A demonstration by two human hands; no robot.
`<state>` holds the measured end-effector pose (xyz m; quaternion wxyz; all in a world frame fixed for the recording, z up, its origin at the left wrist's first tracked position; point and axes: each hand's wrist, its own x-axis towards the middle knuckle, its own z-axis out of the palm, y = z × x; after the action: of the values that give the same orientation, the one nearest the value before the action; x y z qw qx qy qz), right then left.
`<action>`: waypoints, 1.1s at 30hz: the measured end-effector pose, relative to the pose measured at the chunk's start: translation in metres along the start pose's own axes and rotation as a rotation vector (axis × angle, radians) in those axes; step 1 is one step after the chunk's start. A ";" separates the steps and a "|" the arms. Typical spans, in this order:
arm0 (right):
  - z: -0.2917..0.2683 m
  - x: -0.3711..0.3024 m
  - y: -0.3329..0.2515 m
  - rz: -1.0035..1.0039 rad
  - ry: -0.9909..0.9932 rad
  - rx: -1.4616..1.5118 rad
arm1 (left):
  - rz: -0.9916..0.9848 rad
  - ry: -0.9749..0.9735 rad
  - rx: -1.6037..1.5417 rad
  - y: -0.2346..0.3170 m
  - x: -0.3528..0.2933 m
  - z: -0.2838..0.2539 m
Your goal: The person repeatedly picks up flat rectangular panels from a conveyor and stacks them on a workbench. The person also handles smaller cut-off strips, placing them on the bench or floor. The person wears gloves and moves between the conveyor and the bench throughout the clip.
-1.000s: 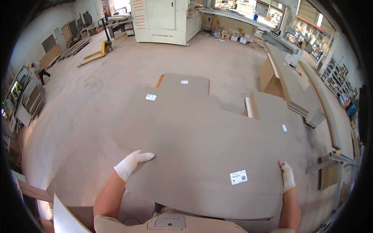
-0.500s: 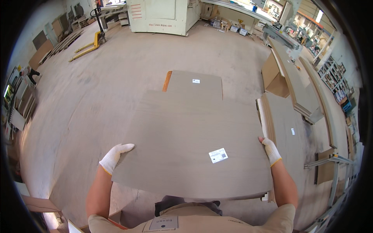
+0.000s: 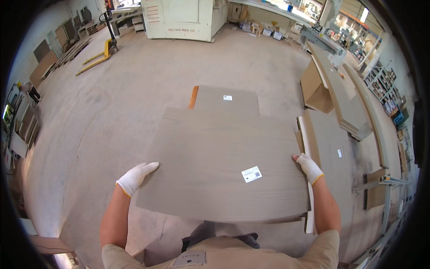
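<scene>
A large grey-brown wood-grain panel (image 3: 215,152) is held flat in front of my body, with a white label (image 3: 251,174) on its right half. My left hand (image 3: 136,177), in a white glove with a yellow cuff, grips the left edge, its thumb on top. On the right edge my right hand (image 3: 309,167) grips likewise; its thumb tip is bare. The fingers of both hands are hidden under the panel. Beyond the far edge, a similar labelled panel (image 3: 228,105) with an orange-brown strip (image 3: 193,97) at its left side lies lower down, partly covered.
To the right stands a stack of panels (image 3: 329,134) with a small label, close beside my right hand. Further right are long boards (image 3: 336,85) and a metal frame (image 3: 384,184). A yellow pallet truck (image 3: 105,51) stands far left, and a large white machine (image 3: 179,20) at the back.
The held panel and both hands have shifted slightly, its near edge drawing away from my body. More of the stack's pale edge shows beside the right hand. Both hands keep their grip.
</scene>
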<state>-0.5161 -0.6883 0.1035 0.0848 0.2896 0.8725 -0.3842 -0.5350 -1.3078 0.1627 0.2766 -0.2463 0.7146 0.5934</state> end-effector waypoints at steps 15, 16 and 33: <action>0.075 -0.040 0.109 0.314 -0.292 1.312 | 0.086 -0.192 -0.793 -0.112 0.073 0.014; 0.077 -0.038 0.105 0.369 -0.352 1.355 | 0.164 -0.231 -0.722 -0.118 0.079 0.008; 0.100 -0.012 0.081 0.291 -0.388 1.214 | 0.181 -0.182 -0.763 -0.119 0.104 -0.003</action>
<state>-0.4669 -0.7218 -0.0111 0.1133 0.3266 0.4213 -0.8385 -0.5295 -1.3336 0.0066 0.1742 -0.2137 0.4345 0.8574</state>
